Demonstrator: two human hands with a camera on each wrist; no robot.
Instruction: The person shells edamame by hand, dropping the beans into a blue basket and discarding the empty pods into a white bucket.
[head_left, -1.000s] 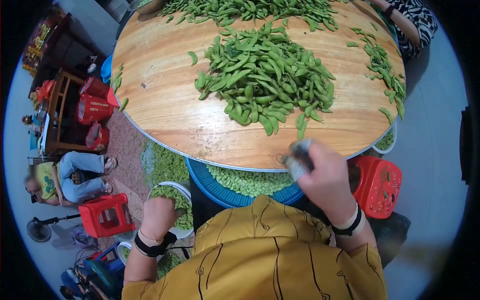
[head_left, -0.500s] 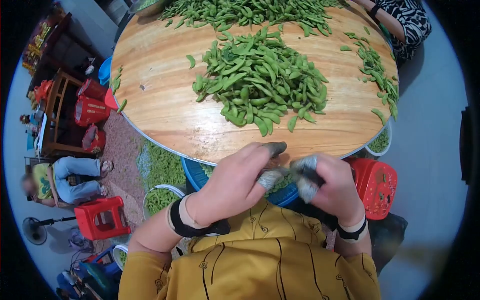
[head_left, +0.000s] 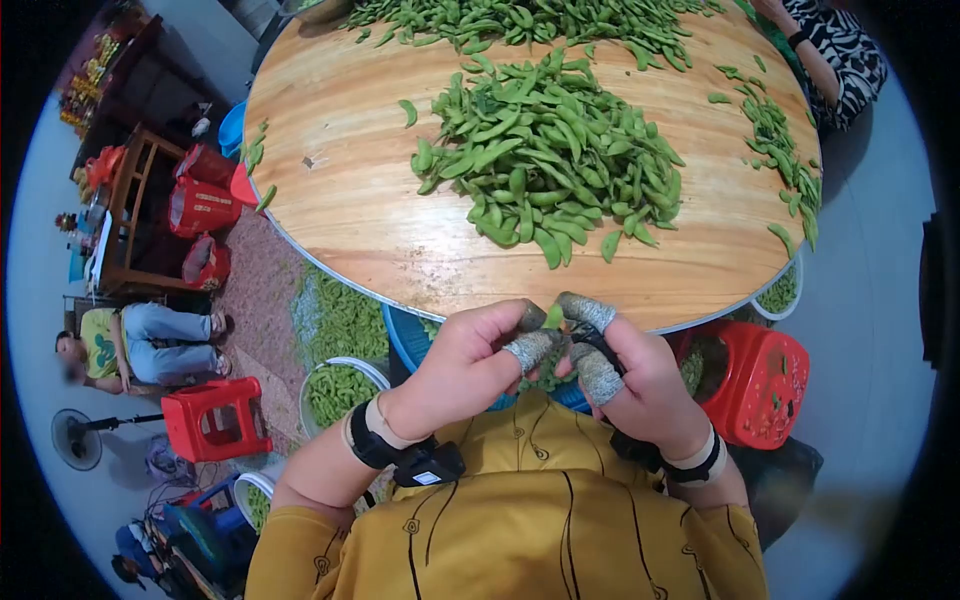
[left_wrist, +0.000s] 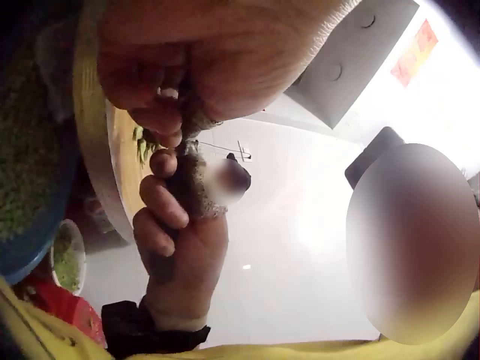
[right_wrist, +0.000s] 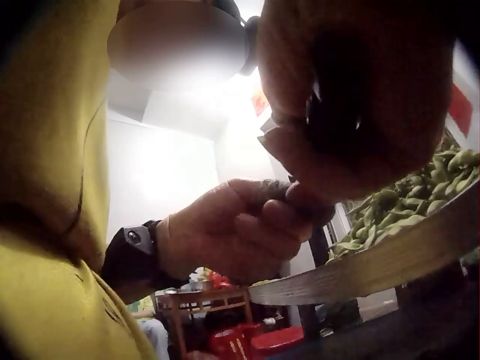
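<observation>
Both hands meet just in front of the table's near edge, with a green edamame pod (head_left: 554,317) between their fingertips. My left hand (head_left: 448,362) pinches it from the left, thumb wrapped in grey tape. From the other side my right hand (head_left: 648,378) grips it, its thumb and forefinger taped too; the pod is mostly hidden by fingers. In the left wrist view the right hand (left_wrist: 184,232) shows curled fingers against the left one. A heap of edamame pods (head_left: 555,150) lies beyond them on the round wooden table (head_left: 350,225).
Below the hands, a blue basin (head_left: 400,340) sits partly under the table. A white bucket (head_left: 376,372) of green pods stands to the left. Red stools (head_left: 765,385) flank the seat. Another person's arm (head_left: 815,65) is at the far right, and someone sits (head_left: 150,345) at left.
My left hand has risen from over the white bucket to meet the right hand. The right hand has drawn back slightly from the table edge, and one pod has gone from the heap's near side.
</observation>
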